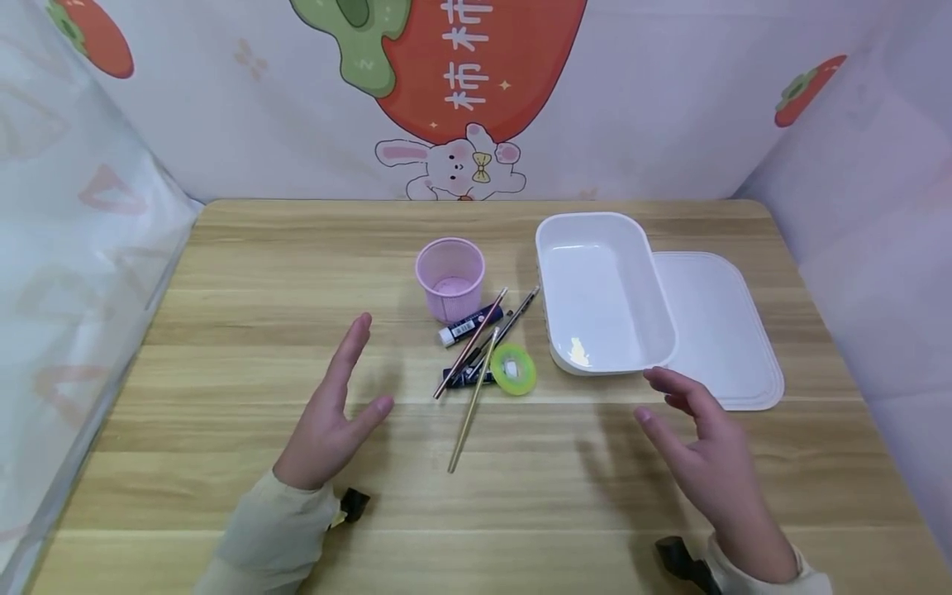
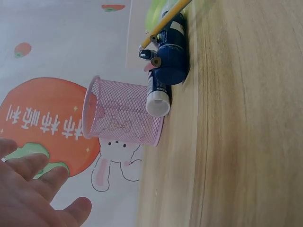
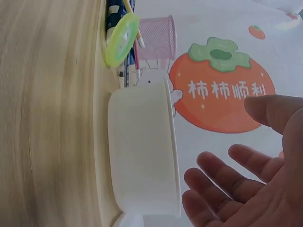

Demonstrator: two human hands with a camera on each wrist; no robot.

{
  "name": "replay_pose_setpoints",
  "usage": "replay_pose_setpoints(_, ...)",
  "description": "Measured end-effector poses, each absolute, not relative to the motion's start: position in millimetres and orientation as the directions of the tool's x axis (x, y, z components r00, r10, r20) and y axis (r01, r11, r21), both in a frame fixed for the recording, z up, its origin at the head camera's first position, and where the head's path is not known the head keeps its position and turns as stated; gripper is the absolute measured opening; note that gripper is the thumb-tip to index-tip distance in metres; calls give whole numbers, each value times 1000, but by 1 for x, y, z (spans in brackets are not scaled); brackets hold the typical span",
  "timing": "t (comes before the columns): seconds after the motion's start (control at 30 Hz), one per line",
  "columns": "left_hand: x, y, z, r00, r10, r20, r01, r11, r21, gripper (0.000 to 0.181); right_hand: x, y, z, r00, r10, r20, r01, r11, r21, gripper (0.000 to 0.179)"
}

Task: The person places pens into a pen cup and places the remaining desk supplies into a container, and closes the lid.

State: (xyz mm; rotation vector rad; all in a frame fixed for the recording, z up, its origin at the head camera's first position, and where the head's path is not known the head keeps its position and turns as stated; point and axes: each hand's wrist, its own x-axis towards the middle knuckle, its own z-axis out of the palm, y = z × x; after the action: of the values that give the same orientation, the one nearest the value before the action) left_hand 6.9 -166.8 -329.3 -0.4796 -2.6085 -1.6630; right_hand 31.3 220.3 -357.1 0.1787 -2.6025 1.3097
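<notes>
My left hand (image 1: 326,426) hovers over the left of the table, thumb apart from the fingers, holding nothing. Over the right side is my right hand (image 1: 702,454), fingers loosely bent and also without anything in it, near the front corner of a white plastic box (image 1: 604,306). Between the hands lies a small pile: dark blue glue sticks (image 1: 464,327), several pencils (image 1: 473,413) crossing one another, and a round yellow-green tape roll (image 1: 513,369). Behind the pile stands a pink mesh pen cup (image 1: 450,279), with nothing inside it.
A white lid (image 1: 725,330) lies flat to the right of the box, partly hidden under or behind it. The wooden table (image 1: 245,355) is backed by a white printed cloth (image 1: 632,107), which also hangs along both sides.
</notes>
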Motion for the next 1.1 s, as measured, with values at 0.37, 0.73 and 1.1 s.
replay_pose_setpoints(0.37,-2,-161,-331,-964,211,164,234,372,898,82,25,198,-366,-953,-137,271,-299,566,-768,41)
replay_pose_setpoints(0.73,-18,-162,-335,-952,230,202,257,244,935,77,16,170,-372,-939,-210,274,-345,536,-771,39)
replay_pose_setpoints(1.1,-39,-157,-341,-967,205,152,192,195,962,72,16,140,-379,-947,-290,136,-268,486,-832,40)
